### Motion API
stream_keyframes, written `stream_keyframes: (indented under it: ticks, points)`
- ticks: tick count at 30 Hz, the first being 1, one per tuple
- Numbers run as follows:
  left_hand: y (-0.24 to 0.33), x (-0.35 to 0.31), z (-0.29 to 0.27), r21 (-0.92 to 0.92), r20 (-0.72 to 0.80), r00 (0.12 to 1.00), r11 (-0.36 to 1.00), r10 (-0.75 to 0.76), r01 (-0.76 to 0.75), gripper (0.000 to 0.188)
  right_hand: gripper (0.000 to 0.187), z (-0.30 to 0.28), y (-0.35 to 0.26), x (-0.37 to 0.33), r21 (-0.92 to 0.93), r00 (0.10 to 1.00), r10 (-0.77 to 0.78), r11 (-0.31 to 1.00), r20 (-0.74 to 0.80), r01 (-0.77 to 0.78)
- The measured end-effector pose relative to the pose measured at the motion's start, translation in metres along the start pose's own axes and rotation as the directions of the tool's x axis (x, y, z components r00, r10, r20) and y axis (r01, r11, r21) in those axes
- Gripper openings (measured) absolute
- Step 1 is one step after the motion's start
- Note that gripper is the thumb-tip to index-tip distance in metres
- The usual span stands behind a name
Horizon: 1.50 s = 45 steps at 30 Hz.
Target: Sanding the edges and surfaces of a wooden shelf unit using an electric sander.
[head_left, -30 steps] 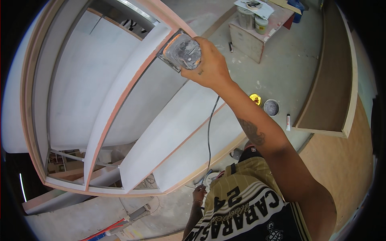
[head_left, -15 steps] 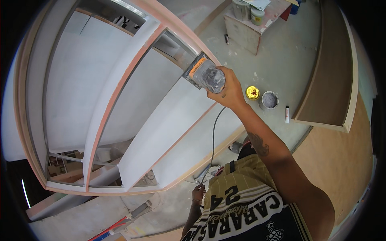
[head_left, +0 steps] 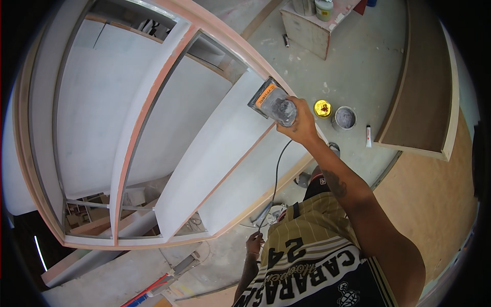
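My right hand [head_left: 303, 122] is wrapped round the grey, dusty body of an electric sander [head_left: 275, 102] with an orange label. Its flat pad lies at the curved outer rim [head_left: 240, 43] of a large white unit with pinkish edges, beside a white divider panel [head_left: 225, 120]. From the sander a dark cable [head_left: 276, 179] hangs down toward me. Low in the view, close to my body, my left hand [head_left: 254, 242] is closed on this cable. Fingers under the sander are hidden.
Right of the unit, an opened yellow tin [head_left: 322, 108], a can of grey paste [head_left: 344, 118] and a white tube [head_left: 368, 136] stand or lie on the floor. A stained bench [head_left: 305, 33] carries tubs. A curved brown panel [head_left: 422, 87] is at far right.
My right hand and the sander have shifted right and toward me along the rim. The whole view has tilted slightly. My left hand stays on the cable.
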<state>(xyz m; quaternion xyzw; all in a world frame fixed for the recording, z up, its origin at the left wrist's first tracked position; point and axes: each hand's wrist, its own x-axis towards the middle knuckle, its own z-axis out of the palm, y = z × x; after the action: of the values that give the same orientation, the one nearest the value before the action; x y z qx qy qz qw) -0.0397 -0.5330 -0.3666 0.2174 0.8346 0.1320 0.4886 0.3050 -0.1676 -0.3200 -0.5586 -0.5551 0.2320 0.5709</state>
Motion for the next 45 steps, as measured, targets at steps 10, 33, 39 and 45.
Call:
stream_keyframes:
  ticks: [10, 33, 39, 45]
  points:
    - [-0.007, 0.009, 0.001, 0.006, 0.009, 0.999, 0.999, 0.042, -0.042, 0.037, 0.075, 0.02, -0.055, 0.039, -0.036, 0.998, -0.007, 0.999, -0.056, 0.005]
    - [0.004, 0.023, 0.006, -0.075, 0.05, 0.998, 0.997, 0.04, -0.036, 0.036, 0.074, 0.006, -0.017, 0.01, 0.025, 1.0, 0.031, 0.999, -0.003, -0.031]
    - [0.003, 0.02, 0.007, -0.065, 0.034, 0.999, 0.998, 0.022, -0.02, 0.036, 0.073, 0.006, -0.03, 0.023, 0.019, 1.0, 0.021, 1.0, 0.022, -0.021]
    - [0.009, 0.013, 0.008, -0.036, 0.042, 0.999, 0.999, 0.024, -0.022, 0.036, 0.074, 0.0, -0.021, 0.022, 0.042, 1.0, -0.004, 0.999, 0.016, 0.003]
